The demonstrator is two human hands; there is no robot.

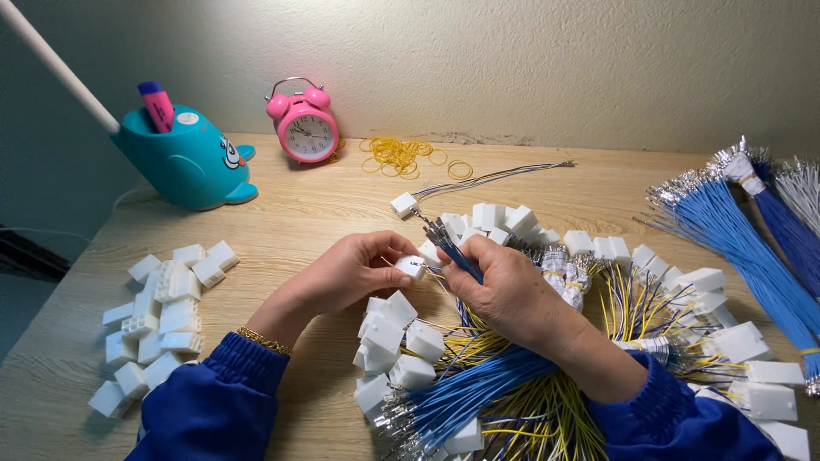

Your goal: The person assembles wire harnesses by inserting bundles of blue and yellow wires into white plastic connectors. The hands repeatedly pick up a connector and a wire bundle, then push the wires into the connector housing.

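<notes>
My left hand [346, 275] pinches a small white plastic connector housing [411, 266] between thumb and fingers at the table's middle. Right beside it, my right hand [504, 286] grips a bundle of dark blue wires [451, 248] with metal terminal tips, the tips pointing up and toward the connector. Both hands meet above a heap of wired white connectors [401, 341] with blue and yellow leads [478, 393]. Both sleeves are blue, and a gold bracelet sits on the left wrist.
A pile of loose white housings [158, 320] lies at left. Behind stand a teal whale-shaped holder [184, 158], a pink alarm clock [306, 128], yellow rubber bands [401, 156] and one wired connector [404, 203]. Blue wire bundles [743, 239] lie at right on the wooden table [299, 213].
</notes>
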